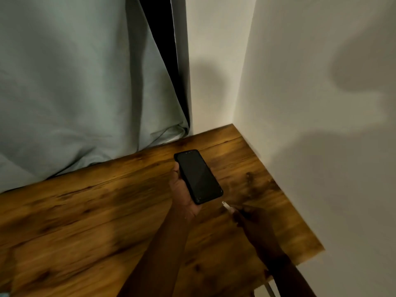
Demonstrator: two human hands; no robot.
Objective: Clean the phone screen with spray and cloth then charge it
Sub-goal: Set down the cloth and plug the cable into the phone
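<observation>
Seemingly at the charging step: grips phone (198, 175) in left hand (182, 197) over tabletop (85, 221), pinches cable plug (226, 206) in right hand (250, 217) beside its lower end. Next: seat plug squarely into phone.

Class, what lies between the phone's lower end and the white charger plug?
In the head view, only a short stretch of bare wooden table shows between the phone and the plug the right hand holds; they are apart.
</observation>
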